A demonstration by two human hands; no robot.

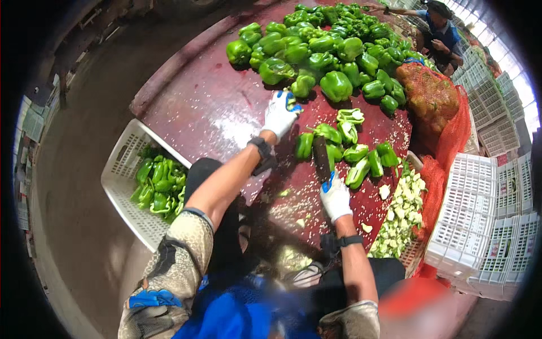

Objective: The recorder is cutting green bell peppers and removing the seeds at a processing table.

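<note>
My left hand (280, 113), in a white glove with blue fingertips, curls around a small pale-green pepper piece (292, 102) at the near edge of the pepper pile. The handle of a broad, dark-bladed knife (322, 156) is in my gloved right hand (336, 198); the blade points away from me. Cut green bell pepper halves (358, 171) lie to the right of the blade, some with pale insides showing. Another pepper piece (304, 146) rests left of it. Beyond both hands is a large heap of whole green bell peppers (335, 86).
Seeds are scattered over the red tabletop (190, 101). On the left stands a white plastic crate (120, 173) with green peppers inside. Pale pepper cores (400, 220) fill a basket at right, near a red mesh sack (427, 87) and white crates (461, 203). A person (440, 38) reaches toward the heap's far side.
</note>
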